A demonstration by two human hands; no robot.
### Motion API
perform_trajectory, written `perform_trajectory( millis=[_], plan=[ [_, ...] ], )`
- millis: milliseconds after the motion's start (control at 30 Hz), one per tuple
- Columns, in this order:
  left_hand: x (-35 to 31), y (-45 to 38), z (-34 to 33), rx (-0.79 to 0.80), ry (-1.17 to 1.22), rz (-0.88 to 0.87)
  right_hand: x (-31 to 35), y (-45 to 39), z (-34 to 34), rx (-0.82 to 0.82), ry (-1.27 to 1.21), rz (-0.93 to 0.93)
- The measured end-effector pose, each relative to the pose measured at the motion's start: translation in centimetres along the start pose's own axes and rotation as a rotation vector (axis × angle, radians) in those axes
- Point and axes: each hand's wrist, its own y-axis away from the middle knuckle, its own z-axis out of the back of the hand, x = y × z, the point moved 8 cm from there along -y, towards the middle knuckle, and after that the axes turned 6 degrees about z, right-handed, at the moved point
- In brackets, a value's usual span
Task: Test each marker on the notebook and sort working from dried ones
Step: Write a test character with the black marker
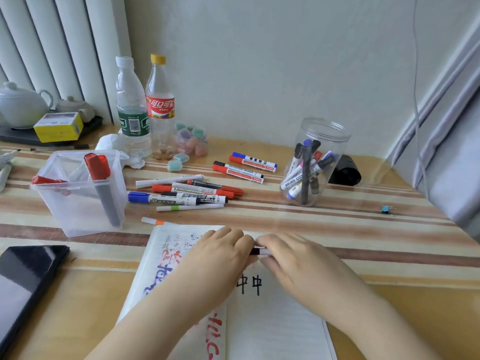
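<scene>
A marker (260,252) is gripped between the left hand (220,258) and the right hand (293,261), fingers of both curled round its ends, just above the open notebook (272,320). Loose markers (187,193) are spread on the table (363,229) beyond the hands; a clear tub (78,203) is seen beyond the left hand, a jar (315,162) beyond the right.

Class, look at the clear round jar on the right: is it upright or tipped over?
Upright. The clear round jar stands on its base, open mouth up, markers leaning inside.

Striped tan tablecloth (337,255), red-labelled bottle (159,105), yellow box (58,127)
</scene>
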Motion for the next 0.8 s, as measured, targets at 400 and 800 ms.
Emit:
perform_trajectory(
  millis=[400,800],
  plan=[
    [-1.4,0.8,-1.5,0.32,0.285,-0.063,0.4,2.5,-1.8,-0.13,0.083,0.053],
    [0.0,0.9,-1.0,0.348,0.355,-0.021,-1.3,3.2,-1.9,0.096,-0.02,-0.123]
  ],
)
